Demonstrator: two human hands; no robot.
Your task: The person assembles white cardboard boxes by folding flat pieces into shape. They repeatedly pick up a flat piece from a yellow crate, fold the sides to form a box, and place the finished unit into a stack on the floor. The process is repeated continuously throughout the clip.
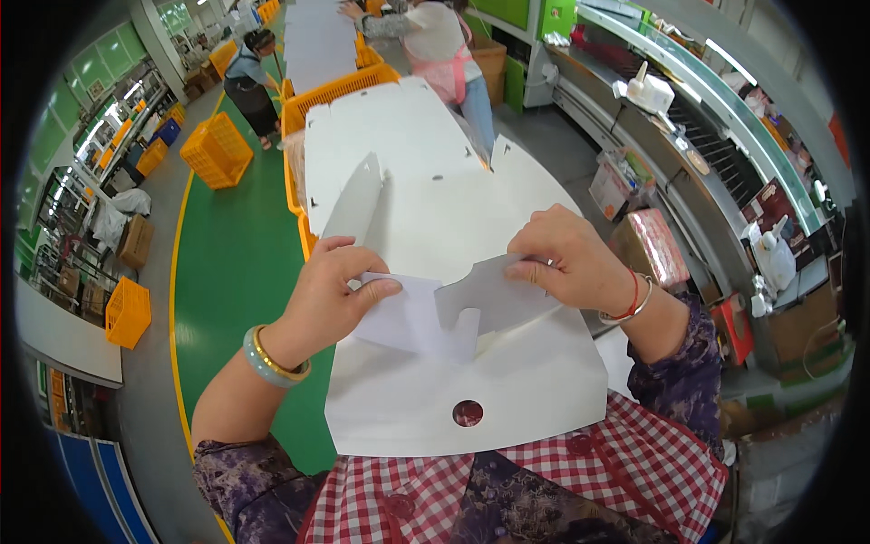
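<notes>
A white die-cut cardboard sheet (535,390) with a round hole near its close edge lies in front of me. Between my hands, two raised cardboard flaps meet at their hook-shaped cutouts; whether they are locked together I cannot tell. My left hand (340,276) pinches the left flap (408,313) between thumb and fingers. The right flap (489,295) is gripped by my right hand (562,254), thumb on the near side. Another narrow flap (358,199) stands up beyond my left hand.
More white cardboard (390,127) extends away over yellow crates (335,89). A yellow crate (217,151) stands on the green floor at left, near a person (249,86). Another person in a pink apron (444,54) is at the far end. A machine bench (652,136) runs along the right.
</notes>
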